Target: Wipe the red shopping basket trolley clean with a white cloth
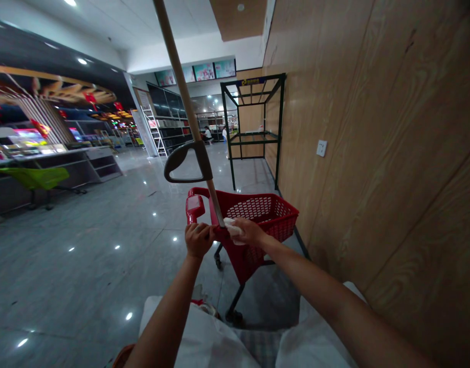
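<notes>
A small red plastic shopping cart point(264, 207) with a perforated basket stands in front of my knees. My left hand point(198, 240) is closed around the cart's red handle at the near left. In my right hand point(249, 232) is a white cloth point(233, 228), pressed against the cart near the foot of a long pole point(178, 66). The pole leans to the upper left and carries a dark grey loop-shaped grip point(191, 163). Part of the cloth is hidden under my fingers, and how the pole joins the cart is covered too.
A wood-panelled wall point(357, 153) with a socket point(321, 148) runs close on the right. Ahead stands a dark metal rack point(253, 137). To the left are a green cart point(37, 178), a counter point(100, 162) and shiny grey floor tiles point(92, 225). People are far off.
</notes>
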`<action>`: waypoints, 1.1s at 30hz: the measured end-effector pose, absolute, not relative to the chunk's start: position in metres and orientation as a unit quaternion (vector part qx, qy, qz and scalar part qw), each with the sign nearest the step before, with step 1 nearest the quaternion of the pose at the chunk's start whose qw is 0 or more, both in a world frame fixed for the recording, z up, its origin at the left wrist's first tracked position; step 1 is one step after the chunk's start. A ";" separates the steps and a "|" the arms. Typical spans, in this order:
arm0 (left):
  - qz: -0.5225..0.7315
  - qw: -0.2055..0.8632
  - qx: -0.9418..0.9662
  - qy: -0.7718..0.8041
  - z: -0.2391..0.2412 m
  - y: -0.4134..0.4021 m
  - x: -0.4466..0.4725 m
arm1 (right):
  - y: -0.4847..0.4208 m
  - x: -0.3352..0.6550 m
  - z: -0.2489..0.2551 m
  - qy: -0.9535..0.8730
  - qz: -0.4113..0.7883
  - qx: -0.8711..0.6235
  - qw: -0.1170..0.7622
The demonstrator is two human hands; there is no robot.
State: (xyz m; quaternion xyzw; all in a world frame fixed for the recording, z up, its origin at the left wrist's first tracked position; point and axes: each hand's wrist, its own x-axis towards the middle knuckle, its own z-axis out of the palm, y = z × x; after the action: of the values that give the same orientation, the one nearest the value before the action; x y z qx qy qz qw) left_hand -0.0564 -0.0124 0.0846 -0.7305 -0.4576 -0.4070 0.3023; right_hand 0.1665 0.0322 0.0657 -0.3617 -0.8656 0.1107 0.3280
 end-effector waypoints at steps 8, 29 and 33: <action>-0.439 0.337 -0.676 -0.487 0.082 -0.007 -0.063 | 0.048 0.198 0.055 -0.854 0.096 -0.447 0.248; -0.253 0.220 -0.834 -0.438 0.101 -0.002 0.039 | 0.062 0.197 0.033 -0.795 0.058 -0.552 0.244; -0.148 0.203 -0.812 -0.526 0.080 0.003 0.053 | 0.055 0.211 0.023 -0.819 0.082 -0.491 0.286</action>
State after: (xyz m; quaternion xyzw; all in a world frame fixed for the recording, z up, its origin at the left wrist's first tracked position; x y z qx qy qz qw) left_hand 0.0529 0.0030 0.0804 -0.8123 -0.5264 -0.1484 0.2025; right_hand 0.2109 0.0549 0.0234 -0.4909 -0.8189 0.0817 0.2858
